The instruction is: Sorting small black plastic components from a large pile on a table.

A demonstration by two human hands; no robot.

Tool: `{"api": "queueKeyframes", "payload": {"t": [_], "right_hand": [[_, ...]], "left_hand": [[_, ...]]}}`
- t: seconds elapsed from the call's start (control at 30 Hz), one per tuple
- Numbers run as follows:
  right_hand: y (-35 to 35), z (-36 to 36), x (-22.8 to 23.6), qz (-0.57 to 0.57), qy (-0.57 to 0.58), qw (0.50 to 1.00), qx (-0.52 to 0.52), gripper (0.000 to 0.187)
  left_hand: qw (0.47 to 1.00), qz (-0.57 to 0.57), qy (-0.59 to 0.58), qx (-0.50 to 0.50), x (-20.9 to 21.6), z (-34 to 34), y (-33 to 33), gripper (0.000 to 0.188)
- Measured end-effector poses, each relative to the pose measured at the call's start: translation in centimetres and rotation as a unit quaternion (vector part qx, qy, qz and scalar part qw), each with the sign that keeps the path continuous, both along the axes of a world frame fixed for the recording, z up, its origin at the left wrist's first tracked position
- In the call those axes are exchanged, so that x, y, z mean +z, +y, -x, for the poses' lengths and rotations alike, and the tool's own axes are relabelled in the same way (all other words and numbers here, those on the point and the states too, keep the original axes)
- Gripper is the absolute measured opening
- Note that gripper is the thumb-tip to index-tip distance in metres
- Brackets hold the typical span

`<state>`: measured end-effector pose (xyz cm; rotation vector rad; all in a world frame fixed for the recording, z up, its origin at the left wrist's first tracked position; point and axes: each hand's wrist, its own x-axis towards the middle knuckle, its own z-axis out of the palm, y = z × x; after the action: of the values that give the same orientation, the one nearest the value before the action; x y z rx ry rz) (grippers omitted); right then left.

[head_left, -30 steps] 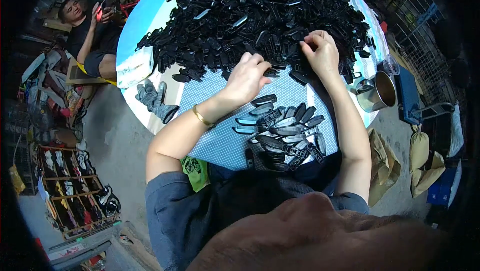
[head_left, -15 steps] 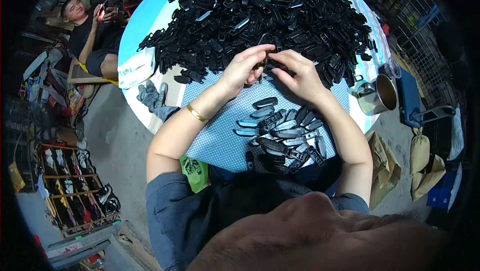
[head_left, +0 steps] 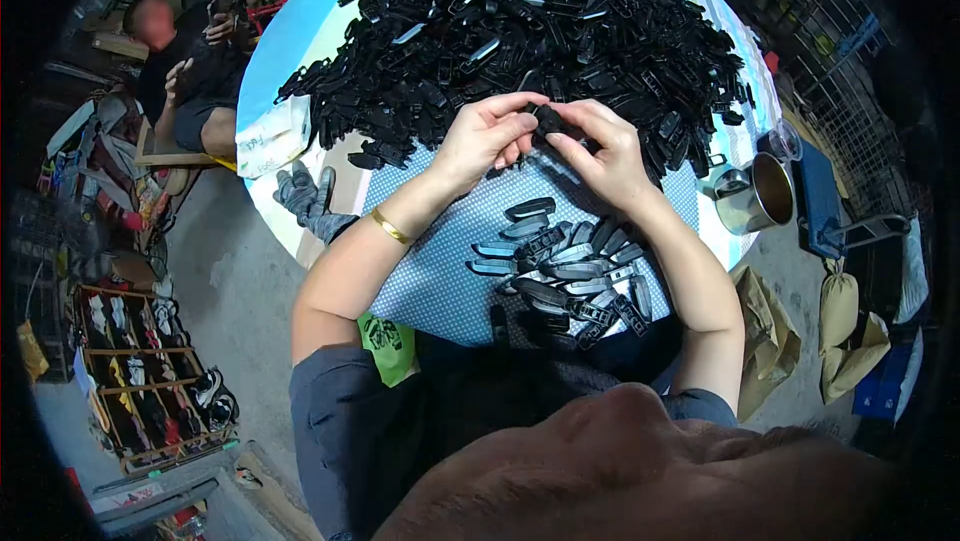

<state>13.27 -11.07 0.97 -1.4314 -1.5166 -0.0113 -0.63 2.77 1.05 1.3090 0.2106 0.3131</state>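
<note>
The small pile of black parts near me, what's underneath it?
The small pile of black parts lies on a blue dotted cloth spread over the round table. Whatever the cloth covers directly beneath the pile is hidden.

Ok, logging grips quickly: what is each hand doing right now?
Left hand: closed, pinching a small black plastic part.
Right hand: closed on the same part.

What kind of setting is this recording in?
Probably a small workshop doing hand assembly or sorting: a huge heap of small black plastic parts on a round table, grey work gloves, cluttered floor racks.
</note>
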Motion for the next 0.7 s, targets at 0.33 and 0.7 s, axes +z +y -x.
{"api": "queueKeyframes", "payload": {"t": [0.33,0.7], "right_hand": [[0.2,0.6,-0.7,-0.047,-0.071,0.996,-0.041,0.031],[0.2,1.2,-0.8,0.035,0.009,0.997,-0.061,0.033]], "left_hand": [[0.966,-0.227,-0.03,0.116,-0.6,0.0,-0.7,0.028],[0.991,-0.076,-0.068,0.092,-0.2,0.0,-2.3,0.03]]}}
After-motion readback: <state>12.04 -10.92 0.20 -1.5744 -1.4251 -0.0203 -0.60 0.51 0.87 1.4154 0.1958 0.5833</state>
